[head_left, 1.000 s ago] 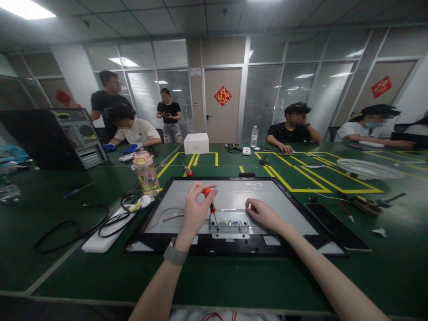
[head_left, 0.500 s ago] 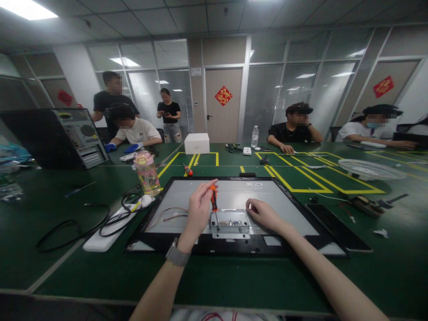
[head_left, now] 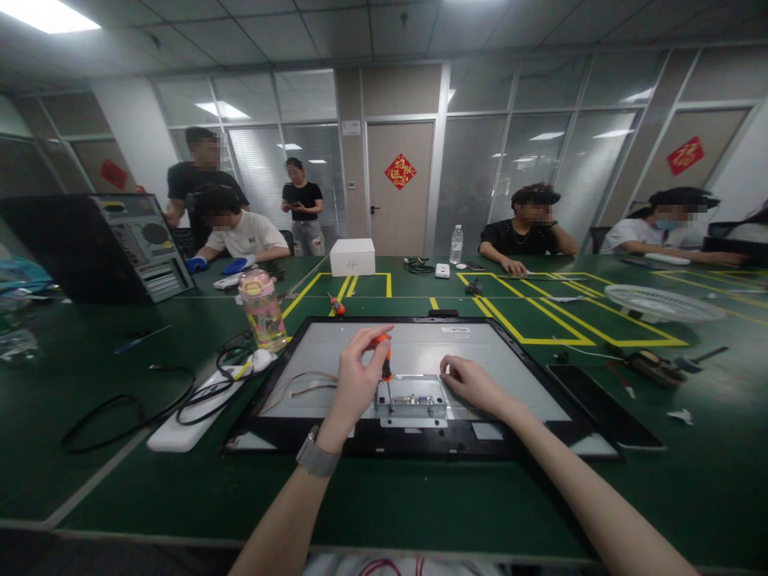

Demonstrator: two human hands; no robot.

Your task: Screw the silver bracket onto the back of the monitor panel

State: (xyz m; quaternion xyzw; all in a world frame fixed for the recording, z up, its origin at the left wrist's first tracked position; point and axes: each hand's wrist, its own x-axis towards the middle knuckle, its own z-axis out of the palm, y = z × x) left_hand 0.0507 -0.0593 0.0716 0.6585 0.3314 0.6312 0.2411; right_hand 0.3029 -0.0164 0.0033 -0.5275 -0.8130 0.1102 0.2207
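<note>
My left hand [head_left: 358, 370] grips an orange and black screwdriver [head_left: 386, 364], its shaft pointing down at the left side of a metal bracket [head_left: 414, 410] with a row of connectors. That bracket lies on the pale back of a monitor panel [head_left: 516, 376] with a black frame. On the bracket's upper right corner rests my right hand [head_left: 465, 378], its fingers curled together; whether they pinch anything is hidden. Thin wires [head_left: 309, 382] run over the panel left of my left hand.
Left of the panel are a white power strip [head_left: 192, 412] with black cables and a pink-lidded bottle [head_left: 262, 312]. A dark phone-like slab [head_left: 606, 408] lies to the right. A second screwdriver [head_left: 337, 305] lies beyond. An open computer case [head_left: 102, 248] stands far left. Several people are across the table.
The fingers of my left hand have shifted slightly around the screwdriver handle. The bracket, the panel and my right hand stay practically in place.
</note>
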